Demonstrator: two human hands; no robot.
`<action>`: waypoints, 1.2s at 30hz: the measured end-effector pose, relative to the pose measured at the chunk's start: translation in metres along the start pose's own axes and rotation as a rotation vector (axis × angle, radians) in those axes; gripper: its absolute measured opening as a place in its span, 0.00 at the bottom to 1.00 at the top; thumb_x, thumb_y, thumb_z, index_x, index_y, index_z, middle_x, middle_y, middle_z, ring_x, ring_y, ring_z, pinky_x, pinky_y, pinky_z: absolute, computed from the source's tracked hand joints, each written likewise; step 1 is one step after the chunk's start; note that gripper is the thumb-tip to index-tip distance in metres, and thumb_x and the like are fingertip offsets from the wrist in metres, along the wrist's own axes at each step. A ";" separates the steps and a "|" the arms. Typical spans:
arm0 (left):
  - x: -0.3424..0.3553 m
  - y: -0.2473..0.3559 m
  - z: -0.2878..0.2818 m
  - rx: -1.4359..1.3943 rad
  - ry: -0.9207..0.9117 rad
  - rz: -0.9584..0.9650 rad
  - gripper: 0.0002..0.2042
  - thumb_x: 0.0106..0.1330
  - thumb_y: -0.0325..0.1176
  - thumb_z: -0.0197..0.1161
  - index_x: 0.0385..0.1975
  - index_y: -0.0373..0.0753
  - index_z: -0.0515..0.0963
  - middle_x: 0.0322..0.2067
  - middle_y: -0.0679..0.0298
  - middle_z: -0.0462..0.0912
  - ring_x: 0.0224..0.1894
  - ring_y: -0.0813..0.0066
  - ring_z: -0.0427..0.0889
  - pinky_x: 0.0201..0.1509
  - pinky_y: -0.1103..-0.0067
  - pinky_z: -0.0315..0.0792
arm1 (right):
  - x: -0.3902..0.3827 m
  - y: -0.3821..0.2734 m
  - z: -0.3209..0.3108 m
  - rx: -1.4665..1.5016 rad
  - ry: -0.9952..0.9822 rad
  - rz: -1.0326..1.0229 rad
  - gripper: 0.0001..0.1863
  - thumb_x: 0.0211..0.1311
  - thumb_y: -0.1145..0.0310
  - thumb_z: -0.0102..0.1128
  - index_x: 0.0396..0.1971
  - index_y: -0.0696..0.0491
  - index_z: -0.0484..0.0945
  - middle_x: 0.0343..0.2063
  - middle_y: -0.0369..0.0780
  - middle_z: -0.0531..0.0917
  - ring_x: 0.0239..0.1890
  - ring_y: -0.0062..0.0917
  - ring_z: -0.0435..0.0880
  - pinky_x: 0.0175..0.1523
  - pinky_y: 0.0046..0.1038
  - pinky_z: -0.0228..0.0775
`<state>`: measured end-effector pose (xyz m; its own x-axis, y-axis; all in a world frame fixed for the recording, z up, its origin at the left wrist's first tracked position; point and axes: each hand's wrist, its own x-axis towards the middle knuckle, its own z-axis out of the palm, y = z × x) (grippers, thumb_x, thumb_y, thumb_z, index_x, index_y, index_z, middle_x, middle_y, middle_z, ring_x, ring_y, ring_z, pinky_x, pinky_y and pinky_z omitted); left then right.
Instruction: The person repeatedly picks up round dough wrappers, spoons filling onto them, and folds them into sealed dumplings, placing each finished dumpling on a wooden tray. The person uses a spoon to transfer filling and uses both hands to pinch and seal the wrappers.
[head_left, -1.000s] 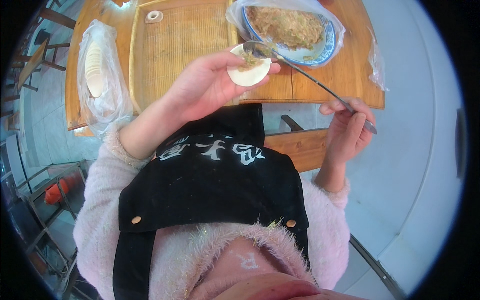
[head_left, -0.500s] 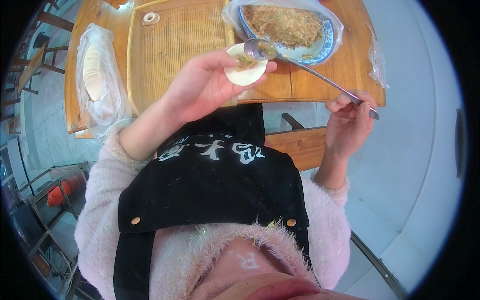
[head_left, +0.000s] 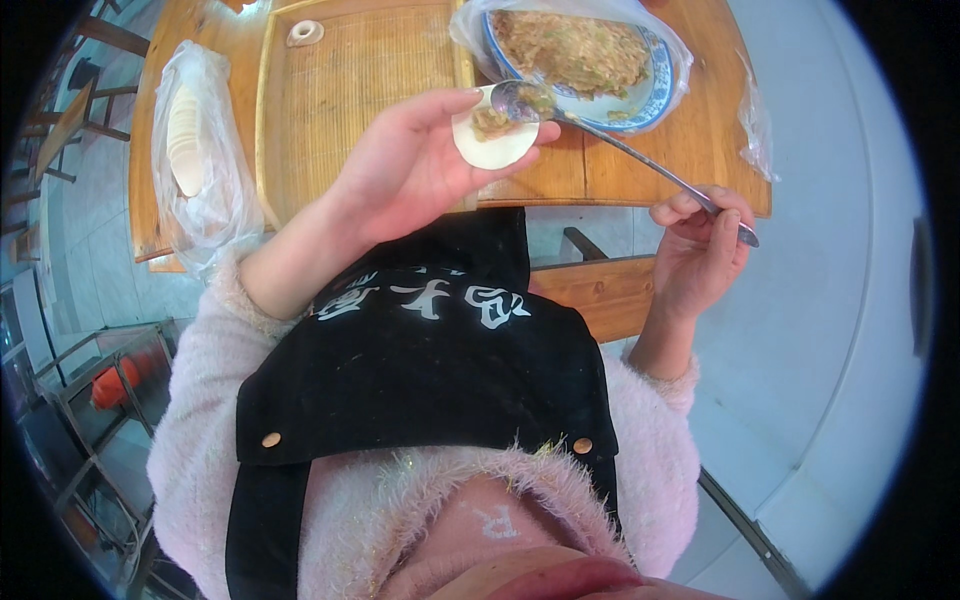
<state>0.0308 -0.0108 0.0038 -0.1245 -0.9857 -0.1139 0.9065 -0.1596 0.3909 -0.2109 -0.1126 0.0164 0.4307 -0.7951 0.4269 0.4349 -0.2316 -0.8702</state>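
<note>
A round white dumpling wrapper (head_left: 497, 151) lies across the palm side of my left hand (head_left: 420, 155), whose fingers support it from below. On the wrapper sits a lump of meat filling (head_left: 488, 122). The bowl of a long metal spoon (head_left: 640, 158) rests at the wrapper's upper right, with some filling still on it. My right hand (head_left: 705, 245) pinches the far end of the spoon's handle between thumb and fingers. Just beyond the spoon stands a blue-and-white plate (head_left: 655, 105) heaped with minced filling (head_left: 570, 52).
A bamboo tray (head_left: 365, 95) with one shaped dumpling (head_left: 304, 34) lies on the wooden table (head_left: 715, 95). To its left, a clear plastic bag (head_left: 215, 200) holds stacked wrappers (head_left: 184, 140). Thin plastic (head_left: 757, 140) hangs at the table's right edge; a wooden seat (head_left: 605, 295) stands below.
The filling has spread slightly on the wrapper, and my left thumb has lifted away from it. The spoon's bowl has shifted a little to the right.
</note>
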 end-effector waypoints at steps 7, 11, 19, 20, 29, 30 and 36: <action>0.003 -0.004 0.002 -0.028 0.003 -0.005 0.25 0.70 0.34 0.37 0.61 0.23 0.49 0.61 0.43 0.58 0.62 0.54 0.63 0.62 0.69 0.66 | -0.002 0.005 -0.002 0.067 -0.005 0.015 0.13 0.69 0.67 0.40 0.42 0.60 0.70 0.29 0.49 0.80 0.26 0.35 0.81 0.33 0.33 0.76; 0.004 -0.004 0.003 -0.018 -0.006 -0.013 0.24 0.69 0.32 0.37 0.61 0.22 0.49 0.61 0.42 0.58 0.62 0.54 0.63 0.61 0.70 0.67 | -0.004 0.006 -0.004 0.068 -0.001 0.023 0.13 0.70 0.67 0.40 0.42 0.60 0.70 0.29 0.49 0.80 0.26 0.35 0.81 0.34 0.33 0.76; 0.003 -0.005 0.008 0.075 0.070 -0.046 0.25 0.68 0.31 0.38 0.60 0.21 0.49 0.58 0.40 0.62 0.59 0.57 0.68 0.60 0.73 0.69 | -0.008 0.009 -0.006 0.070 0.047 0.023 0.13 0.70 0.66 0.39 0.43 0.60 0.69 0.29 0.48 0.80 0.27 0.34 0.81 0.35 0.32 0.75; 0.003 -0.005 0.008 0.068 0.092 -0.053 0.25 0.68 0.31 0.38 0.60 0.21 0.49 0.58 0.41 0.63 0.58 0.58 0.69 0.59 0.73 0.69 | -0.009 0.009 -0.007 0.068 0.044 0.024 0.13 0.70 0.66 0.39 0.42 0.60 0.69 0.29 0.48 0.80 0.27 0.34 0.81 0.35 0.33 0.75; 0.005 -0.006 0.003 0.013 0.008 -0.010 0.25 0.69 0.35 0.39 0.60 0.23 0.51 0.58 0.41 0.62 0.59 0.56 0.68 0.60 0.72 0.69 | -0.015 0.011 -0.009 0.098 0.064 0.039 0.13 0.70 0.66 0.40 0.42 0.59 0.70 0.29 0.48 0.79 0.27 0.34 0.80 0.36 0.33 0.75; 0.005 -0.006 0.003 0.008 0.004 -0.019 0.25 0.69 0.35 0.38 0.60 0.23 0.51 0.58 0.41 0.62 0.59 0.55 0.67 0.60 0.72 0.68 | -0.016 0.012 -0.009 0.114 0.066 0.040 0.13 0.70 0.66 0.41 0.42 0.59 0.70 0.29 0.48 0.79 0.27 0.34 0.80 0.36 0.33 0.75; 0.005 -0.009 0.003 -0.066 -0.044 -0.040 0.24 0.69 0.34 0.38 0.61 0.24 0.51 0.61 0.43 0.58 0.61 0.55 0.65 0.62 0.71 0.66 | -0.022 0.018 -0.008 0.266 0.088 0.101 0.12 0.69 0.66 0.42 0.42 0.58 0.70 0.31 0.47 0.78 0.30 0.33 0.80 0.37 0.33 0.75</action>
<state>0.0207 -0.0147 0.0025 -0.1778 -0.9802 -0.0870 0.9249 -0.1966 0.3254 -0.2194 -0.1039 -0.0104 0.4171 -0.8548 0.3087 0.5903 -0.0035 -0.8072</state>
